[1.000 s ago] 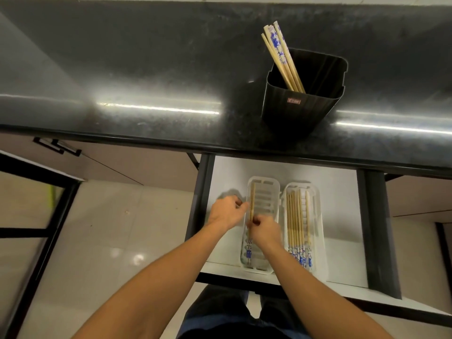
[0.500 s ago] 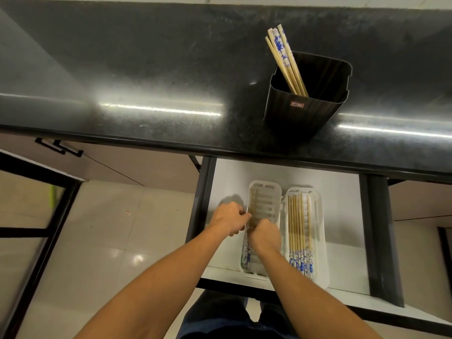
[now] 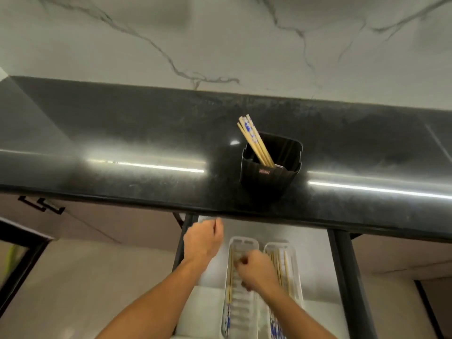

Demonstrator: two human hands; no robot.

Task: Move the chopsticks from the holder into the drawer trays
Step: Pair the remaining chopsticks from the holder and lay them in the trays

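A black ribbed holder [image 3: 269,173] stands on the dark counter with a few blue-patterned bamboo chopsticks [image 3: 253,139] leaning out to its upper left. Below the counter edge the open drawer [image 3: 314,255] holds two white slotted trays. The left tray [image 3: 244,242] has a chopstick [image 3: 230,275] lying along its left side. The right tray [image 3: 292,253] carries several chopsticks. My right hand [image 3: 256,271] hovers over the left tray with curled fingers and nothing in it. My left hand [image 3: 203,238], also curled and holding nothing, is raised near the counter's front edge, left of the trays.
The black stone counter [image 3: 122,143] runs across the view with a marble wall [image 3: 220,40] behind it. Dark drawer rails [image 3: 342,277] flank the drawer. Beige cabinet fronts with a black handle [image 3: 41,204] sit at the left, above a tiled floor.
Both hands have let go of the chopstick, which now lies in the left tray. My left hand has lifted toward the counter edge. The camera has tilted up, showing the wall.
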